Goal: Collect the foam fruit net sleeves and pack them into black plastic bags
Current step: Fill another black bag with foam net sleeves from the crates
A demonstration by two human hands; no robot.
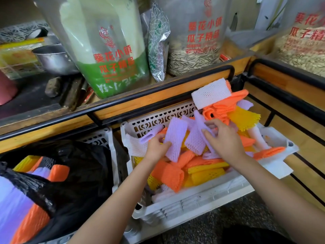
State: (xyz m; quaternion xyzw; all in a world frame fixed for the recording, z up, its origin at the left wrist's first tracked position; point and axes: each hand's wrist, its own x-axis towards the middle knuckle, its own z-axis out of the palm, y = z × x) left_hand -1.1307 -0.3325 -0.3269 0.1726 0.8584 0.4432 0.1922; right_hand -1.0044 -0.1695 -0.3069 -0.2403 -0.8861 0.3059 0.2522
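Observation:
A white plastic crate (193, 205) holds a heap of foam net sleeves in orange (168, 175), yellow (207, 175), lilac and white. My left hand (157, 147) grips a flat lilac sleeve (175, 136) above the heap. My right hand (223, 138) pinches another lilac sleeve (197, 138) just to its right. At the lower left, a black plastic bag (84, 173) lies open in a second white crate, with orange, yellow and lilac sleeves inside.
A wooden shelf with a black rail (158, 101) runs behind the crates. On it stand big clear bags of seeds (195, 50), a green-and-white bag (105, 50) and a metal bowl (54, 59). A white sleeve (211, 93) leans on the rail. Speckled floor lies below.

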